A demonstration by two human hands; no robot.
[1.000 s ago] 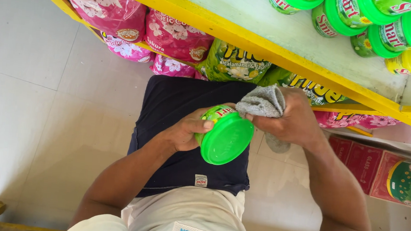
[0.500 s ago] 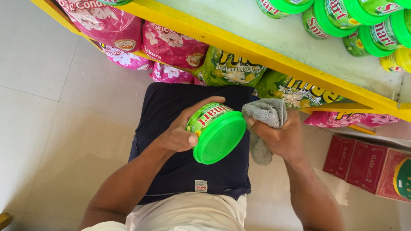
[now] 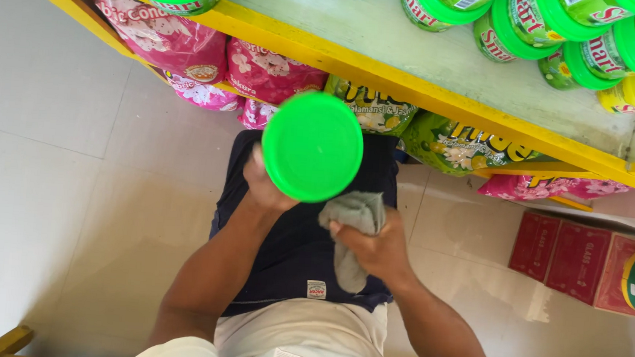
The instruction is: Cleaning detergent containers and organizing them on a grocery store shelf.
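Raised and tipped since the earlier frame, the green-lidded tub [image 3: 312,146] now shows its round lid flat to the camera, where half a second ago it was angled and its label showed; the grey cloth [image 3: 353,234] has dropped from the tub's right side to just below it.

Largest in view is the pale tiled floor [image 3: 44,202], filling the left side and the bottom. Across the top, from ten o'clock down to three o'clock, runs a yellow-edged shelf [image 3: 445,98] whose pale board carries more green-lidded tubs [image 3: 563,28]. Under it lie pink and green soft pouches [image 3: 192,48]. At four o'clock stand red cartons [image 3: 575,259] on the floor.

At the centre the person's dark shorts [image 3: 296,260] sit behind both forearms. The left hand [image 3: 264,186] grasps the tub from underneath, at the lid's seven o'clock edge; most of its fingers are hidden behind the lid. The right hand [image 3: 376,251] is clenched around the bunched cloth, which touches or nearly touches the lid's rim at five o'clock.

Judging from this, the step in hand is wiping the tub, with the cloth at its lower edge. The next pass seems to call for a firm left-hand hold while the cloth sweeps the lid or the side.
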